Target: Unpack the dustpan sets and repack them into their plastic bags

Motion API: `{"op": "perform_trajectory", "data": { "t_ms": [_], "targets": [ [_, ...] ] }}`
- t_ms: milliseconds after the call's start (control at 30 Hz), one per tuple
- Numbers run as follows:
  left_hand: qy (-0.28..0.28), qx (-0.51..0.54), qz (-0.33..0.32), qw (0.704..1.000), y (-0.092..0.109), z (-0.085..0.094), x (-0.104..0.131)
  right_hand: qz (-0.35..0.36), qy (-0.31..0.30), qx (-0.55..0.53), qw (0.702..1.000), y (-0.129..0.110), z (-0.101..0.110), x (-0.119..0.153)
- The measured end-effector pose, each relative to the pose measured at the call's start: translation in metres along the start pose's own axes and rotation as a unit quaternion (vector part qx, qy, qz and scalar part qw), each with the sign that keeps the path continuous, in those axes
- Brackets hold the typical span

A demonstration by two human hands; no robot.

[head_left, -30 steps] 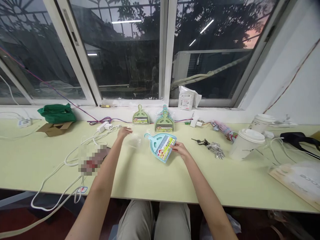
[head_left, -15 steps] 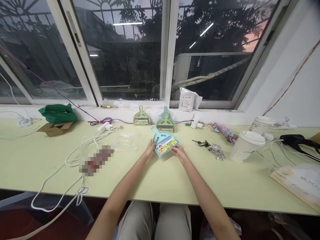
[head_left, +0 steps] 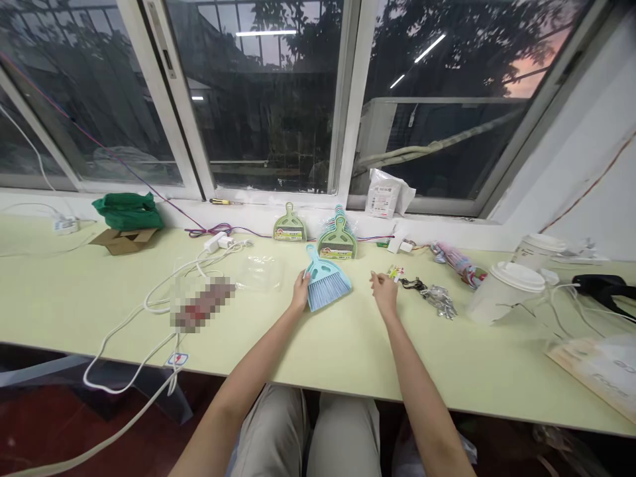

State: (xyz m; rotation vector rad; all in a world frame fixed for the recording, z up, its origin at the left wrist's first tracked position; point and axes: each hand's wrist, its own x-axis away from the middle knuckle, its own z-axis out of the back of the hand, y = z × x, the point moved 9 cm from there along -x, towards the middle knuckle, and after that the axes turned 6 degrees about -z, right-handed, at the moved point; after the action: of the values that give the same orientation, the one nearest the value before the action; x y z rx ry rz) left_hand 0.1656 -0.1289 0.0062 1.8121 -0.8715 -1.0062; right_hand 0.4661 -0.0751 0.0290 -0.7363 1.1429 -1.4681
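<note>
Windows (head_left: 275,99) back the desk (head_left: 342,358); over it, the left hand (head_left: 299,291) grips a blue brush set (head_left: 328,290). Unlabelling seems in hand; whether the right hand (head_left: 385,295), fingers curled, holds the label (head_left: 396,271) is unclear. The next move needs that hand free.
</note>
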Motion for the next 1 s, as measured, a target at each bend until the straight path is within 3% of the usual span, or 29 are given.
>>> {"op": "perform_trajectory", "data": {
  "t_ms": [67,133,233,333,400,433,500,567,667,800,900,1000],
  "targets": [
    [-0.052,-0.003,-0.028,0.998,0.011,-0.020,0.013,0.132,-0.019,0.060,0.989,-0.041,-0.027,0.029],
    [-0.097,-0.012,-0.052,0.994,0.022,-0.037,0.026,0.217,-0.033,0.127,0.967,-0.067,-0.056,0.057],
    [-0.123,-0.040,-0.085,0.988,0.036,-0.046,0.036,0.242,-0.023,0.162,0.956,-0.079,-0.076,0.074],
    [-0.150,-0.058,-0.101,0.982,0.040,-0.047,0.029,0.213,-0.028,0.121,0.969,-0.078,-0.075,0.065],
    [-0.125,-0.076,-0.093,0.985,0.036,-0.033,0.016,0.173,-0.032,0.052,0.983,-0.076,-0.063,0.051],
    [-0.087,-0.093,-0.087,0.988,0.033,-0.020,0.007,0.154,-0.046,0.016,0.987,-0.076,-0.057,0.044],
    [0.005,-0.142,-0.071,0.987,0.028,0.013,-0.007,0.136,-0.105,-0.027,0.985,-0.078,-0.047,0.032],
    [0.047,-0.214,-0.043,0.975,0.024,0.041,-0.017,0.152,-0.186,0.020,0.971,-0.082,-0.042,0.029],
    [-0.011,-0.352,0.031,0.935,0.014,0.059,-0.024,0.159,-0.202,0.234,0.938,-0.066,-0.031,0.029],
    [-0.075,-0.501,0.063,0.860,0.014,0.068,-0.019,0.131,-0.158,0.481,0.853,-0.030,-0.027,0.031],
    [-0.076,-0.616,0.028,0.783,0.024,0.067,-0.015,0.102,-0.140,0.539,0.824,-0.010,-0.030,0.028],
    [-0.101,-0.661,0.017,0.743,0.024,0.063,-0.015,0.079,-0.136,0.550,0.820,-0.002,-0.031,0.021]
  ]
}}
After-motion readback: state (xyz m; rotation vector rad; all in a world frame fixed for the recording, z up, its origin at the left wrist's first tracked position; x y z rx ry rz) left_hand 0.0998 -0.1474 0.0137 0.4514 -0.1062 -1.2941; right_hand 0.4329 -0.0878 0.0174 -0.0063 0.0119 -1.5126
